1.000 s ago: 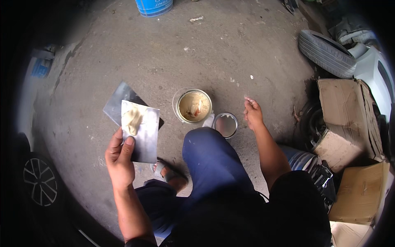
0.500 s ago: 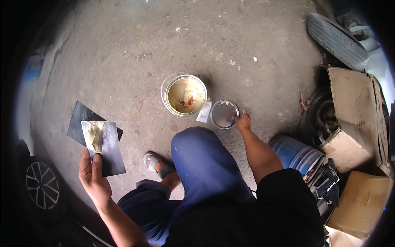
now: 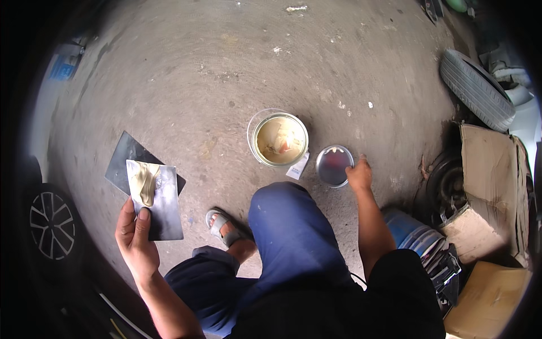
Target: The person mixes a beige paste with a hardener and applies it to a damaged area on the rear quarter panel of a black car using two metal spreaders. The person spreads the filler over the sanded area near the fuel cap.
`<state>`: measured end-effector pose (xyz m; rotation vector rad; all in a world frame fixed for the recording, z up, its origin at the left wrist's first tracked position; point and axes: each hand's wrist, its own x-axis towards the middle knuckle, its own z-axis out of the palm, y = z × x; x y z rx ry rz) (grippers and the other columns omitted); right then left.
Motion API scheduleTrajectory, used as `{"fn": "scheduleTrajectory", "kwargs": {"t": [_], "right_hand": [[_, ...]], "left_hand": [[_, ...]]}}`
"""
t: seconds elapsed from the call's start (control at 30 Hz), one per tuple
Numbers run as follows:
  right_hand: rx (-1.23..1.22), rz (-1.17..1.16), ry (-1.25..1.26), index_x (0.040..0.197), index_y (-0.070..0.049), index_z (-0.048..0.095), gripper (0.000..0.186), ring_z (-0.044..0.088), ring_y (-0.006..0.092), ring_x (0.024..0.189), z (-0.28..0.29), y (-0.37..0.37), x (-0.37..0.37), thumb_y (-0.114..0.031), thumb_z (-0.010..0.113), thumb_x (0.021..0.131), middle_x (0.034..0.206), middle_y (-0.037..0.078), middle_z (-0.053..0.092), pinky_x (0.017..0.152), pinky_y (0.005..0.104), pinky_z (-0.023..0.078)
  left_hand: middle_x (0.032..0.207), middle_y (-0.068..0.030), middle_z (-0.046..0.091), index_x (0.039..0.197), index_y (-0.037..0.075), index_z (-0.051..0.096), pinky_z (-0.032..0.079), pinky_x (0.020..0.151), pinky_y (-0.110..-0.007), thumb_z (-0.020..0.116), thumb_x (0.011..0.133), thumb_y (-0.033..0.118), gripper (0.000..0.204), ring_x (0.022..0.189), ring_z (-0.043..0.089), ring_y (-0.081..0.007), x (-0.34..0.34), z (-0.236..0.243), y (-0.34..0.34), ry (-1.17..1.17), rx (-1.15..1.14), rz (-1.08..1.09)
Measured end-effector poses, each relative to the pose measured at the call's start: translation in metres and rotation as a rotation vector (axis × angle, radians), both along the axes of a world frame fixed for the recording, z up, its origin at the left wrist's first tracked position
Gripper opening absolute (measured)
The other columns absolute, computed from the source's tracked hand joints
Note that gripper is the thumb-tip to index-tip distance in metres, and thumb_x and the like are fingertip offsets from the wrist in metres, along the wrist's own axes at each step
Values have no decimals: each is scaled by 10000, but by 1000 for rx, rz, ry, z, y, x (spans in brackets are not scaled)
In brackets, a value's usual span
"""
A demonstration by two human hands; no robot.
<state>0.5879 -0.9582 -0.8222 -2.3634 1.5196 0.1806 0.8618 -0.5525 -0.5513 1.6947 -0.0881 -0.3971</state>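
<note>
Since a second ago, the person's right hand [image 3: 360,174] has moved in from the air to the right edge of a round, shiny metal lid [image 3: 333,166], while the left hand [image 3: 138,243] has shifted farther left, carrying its flat sheets. The lid lies just left of the right fingers, with beige smears along its far edge. Left of it stands an open round metal tin [image 3: 280,164] of beige paste marked with orange-red, its thin handle looped to the far left side; a small white packet [image 3: 297,168] lies between tin and lid. All rest on a stained grey concrete floor [image 3: 203,90]. At right are a worn grey tyre [image 3: 480,90], brown cardboard boxes [image 3: 491,175] and a blue bucket [image 3: 409,229]; at far left is a dark spoked wheel [image 3: 52,226]. The left hand is closed on a pale rectangular metal sheet [image 3: 161,209] bearing a thick beige dollop, thumb on top, with a dark grey sheet [image 3: 132,152] crossed behind it. The right fingers touch the lid's rim, bent; whether they grip it cannot be told.
</note>
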Motion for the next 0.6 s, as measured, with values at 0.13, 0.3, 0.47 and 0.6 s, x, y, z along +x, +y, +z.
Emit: {"fn": "scheduleTrajectory", "kwargs": {"t": [0.13, 0.3, 0.47, 0.6], "right_hand": [[-172, 274, -96, 1338, -39, 424, 640, 597, 368, 936, 112, 7, 65, -108, 664, 748, 1017, 185, 580, 784, 445, 510], [-324, 881, -269, 1366, -87, 455, 633, 545, 285, 853, 123, 47, 107, -46, 622, 757, 898, 112, 529, 729, 395, 507], [-205, 1235, -194, 1340, -93, 472, 535, 555, 234, 850, 90, 92, 121, -48, 533, 810, 877, 71, 562, 713, 357, 506], [-153, 1297, -224, 1302, -95, 513, 491, 560, 233, 856, 70, 103, 119, -76, 531, 812, 887, 70, 566, 763, 375, 487]], "left_hand": [[1137, -99, 630, 1271, -67, 515, 405, 919, -242, 521, 925, 13, 355, 1017, 575, -121, 4, -2, 9, 20, -38, -3], [1141, -100, 629, 1269, -68, 516, 397, 928, -240, 528, 920, 11, 358, 1029, 571, -124, 7, 0, 15, 33, -64, 38], [1151, -103, 628, 1269, -66, 517, 400, 934, -248, 528, 920, 10, 357, 1036, 573, -130, 7, 1, 25, 52, -81, 76], [1157, -101, 628, 1267, -64, 520, 405, 936, -252, 531, 917, 2, 356, 1036, 576, -131, 7, -2, 35, 64, -97, 106]]}}
